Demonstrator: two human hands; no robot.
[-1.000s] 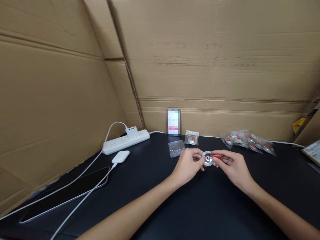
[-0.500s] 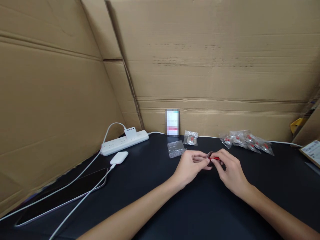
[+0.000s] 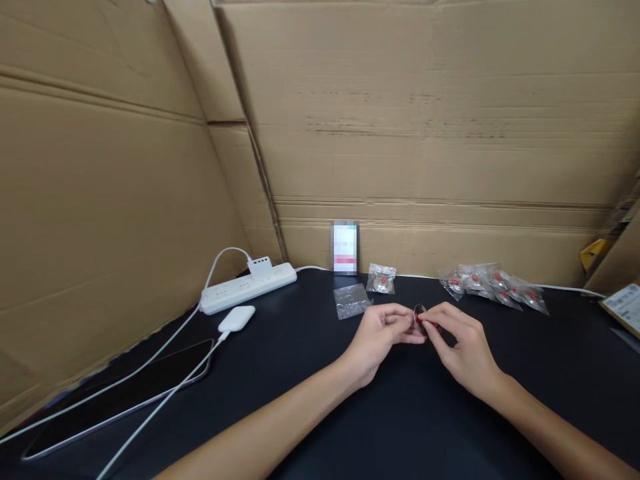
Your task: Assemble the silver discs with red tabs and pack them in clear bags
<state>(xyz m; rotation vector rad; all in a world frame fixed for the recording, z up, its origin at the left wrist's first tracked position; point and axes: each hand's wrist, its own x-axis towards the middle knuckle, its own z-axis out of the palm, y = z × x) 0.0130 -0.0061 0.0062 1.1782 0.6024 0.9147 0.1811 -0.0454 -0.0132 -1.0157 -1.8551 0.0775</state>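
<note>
Low over the black table, both of my hands meet at a small round silvery disc tilted on edge. My left hand has its fingers closed on the disc from the left. With thumb and fingertips, my right hand pinches a small red piece against the disc's right face. The fingers cover much of both parts, so whether they are joined cannot be seen. Beyond my left hand lies a flat clear plastic bag. Beside it is a sealed bag with a similar silvery disc and red piece.
Several bagged discs are heaped at the back right. A lit screen leans against the cardboard wall. On the left are a power strip, a white charger, cables and a dark tablet-like device. A labelled box sits far right.
The disc has turned slightly, showing more of its face between my hands. My left fingers have shifted a little along it. The right hand keeps its pinch on the red piece.
</note>
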